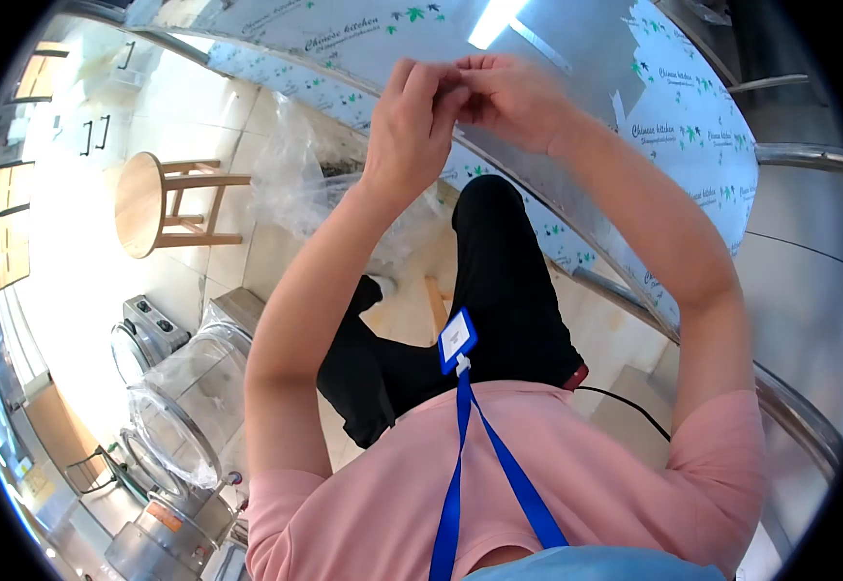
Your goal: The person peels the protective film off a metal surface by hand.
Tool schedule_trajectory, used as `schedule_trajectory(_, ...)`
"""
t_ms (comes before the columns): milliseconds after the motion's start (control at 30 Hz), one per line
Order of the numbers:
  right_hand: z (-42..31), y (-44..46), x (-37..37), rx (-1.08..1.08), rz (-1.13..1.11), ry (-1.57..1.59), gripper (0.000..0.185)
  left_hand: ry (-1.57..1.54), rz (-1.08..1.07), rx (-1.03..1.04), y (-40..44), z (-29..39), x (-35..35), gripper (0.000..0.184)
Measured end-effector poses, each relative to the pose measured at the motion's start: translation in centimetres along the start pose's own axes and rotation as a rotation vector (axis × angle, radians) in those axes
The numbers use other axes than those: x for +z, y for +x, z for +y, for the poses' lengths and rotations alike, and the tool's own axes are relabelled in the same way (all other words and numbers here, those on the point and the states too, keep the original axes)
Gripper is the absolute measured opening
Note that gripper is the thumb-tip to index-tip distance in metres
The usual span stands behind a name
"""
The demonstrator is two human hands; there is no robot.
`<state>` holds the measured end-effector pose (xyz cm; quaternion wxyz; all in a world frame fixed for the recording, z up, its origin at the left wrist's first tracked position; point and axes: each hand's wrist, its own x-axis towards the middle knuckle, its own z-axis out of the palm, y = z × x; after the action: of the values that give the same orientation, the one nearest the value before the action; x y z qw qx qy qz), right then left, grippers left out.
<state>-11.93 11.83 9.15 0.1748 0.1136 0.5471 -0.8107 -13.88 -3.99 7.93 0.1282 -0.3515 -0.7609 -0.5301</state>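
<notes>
My left hand (410, 124) and my right hand (518, 102) meet at the top of the view, above the near edge of a metal table (591, 73). Fingers of both hands are bent and pressed together, fingertips touching. Whatever lies between them, if anything, is hidden or too small to make out. Under the hands, the tabletop is partly covered by a white protective film (697, 145) printed with green leaves and lettering. Part of that film is peeled, leaving bare shiny metal.
A round wooden stool (140, 205) stands on the tiled floor at left. Crumpled clear plastic (291, 184) lies between it and the table. Plastic-wrapped metal vessels (184, 407) stand at lower left. A blue lanyard with a badge (457, 336) hangs over my lap.
</notes>
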Motion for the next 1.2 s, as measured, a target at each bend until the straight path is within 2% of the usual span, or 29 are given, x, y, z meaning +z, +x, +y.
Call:
schedule_trajectory(100, 0.5, -1.0, 1.3, 0.024, -0.081, 0.133, 0.024, -0.034, 0.002, -0.015, -0.9, -0.6, -1.3, 0.011)
schedule_trajectory(133, 0.4, -1.5, 1.7, 0.034, -0.100, 0.090, 0.024, -0.059, 0.003, -0.034, -1.4, -0.9, -1.8, 0.011)
schedule_trajectory(233, -0.9, -1.9, 1.5, -0.004, -0.174, -0.537, 0.023, 0.038, 0.040, -0.111, -3.4, -1.6, -2.8, 0.008)
schedule_trajectory(267, -0.9, -0.2, -0.2, -0.236, -0.012, -1.135, 0.021, 0.003, 0.108, -0.250, -4.2, -3.0, -3.3, 0.006)
schedule_trajectory(333, -0.8, 2.5, -5.1, -0.757, 0.193, -1.588, 0.020, -0.031, 0.235, -0.469, -4.6, -5.4, -5.1, 0.010)
schedule_trajectory(367, -1.3, 3.0, -6.6, -0.726, 0.134, -1.636, 0.019, -0.018, 0.310, -0.406, -4.9, -7.5, -6.1, 0.015)
schedule_trajectory(400, -1.7, 3.3, -7.5, -0.694, 0.073, -1.683, 0.018, 0.103, 0.306, -0.467, -5.2, -9.3, -7.4, 0.018)
schedule_trajectory(500, -2.5, 3.8, -7.8, -0.607, -0.084, -1.696, 0.011, 0.294, 0.314, -0.540, -5.9, -12.1, -10.2, 0.028)
schedule_trajectory(600, -3.6, 4.8, -7.4, -0.469, -0.142, -1.747, 0.007, 0.447, 0.235, -0.681, -6.4, -14.7, -12.2, 0.037)
schedule_trajectory(700, -3.4, 6.3, -8.8, -0.621, -0.264, -1.834, 0.004, 0.593, 0.194, -0.626, -7.1, -15.7, -13.0, 0.042)
schedule_trajectory(800, -3.7, 6.5, -9.1, -0.678, -0.293, -1.892, 0.010, 0.605, 0.157, -0.574, -8.0, -17.1, -13.7, 0.030)
schedule_trajectory(900, -3.9, 7.4, -9.2, -0.779, -0.435, -1.920, 0.009, 0.583, 0.152, -0.576, -8.5, -17.9, -13.7, 0.026)
schedule_trajectory(1033, -3.9, 7.1, -9.8, -0.781, -0.438, -1.794, 0.005, 0.564, 0.134, -0.623, -8.3, -18.4, -13.2, 0.027)
schedule_trajectory(1100, -3.7, 6.9, -9.8, -0.763, -0.407, -1.775, 0.004, 0.623, 0.113, -0.577, -8.4, -18.9, -12.8, 0.027)
schedule_trajectory(1200, -4.7, 5.6, -8.5, -0.858, -0.313, -1.672, 0.006, 0.647, 0.080, -0.584, -8.2, -19.4, -12.7, 0.026)
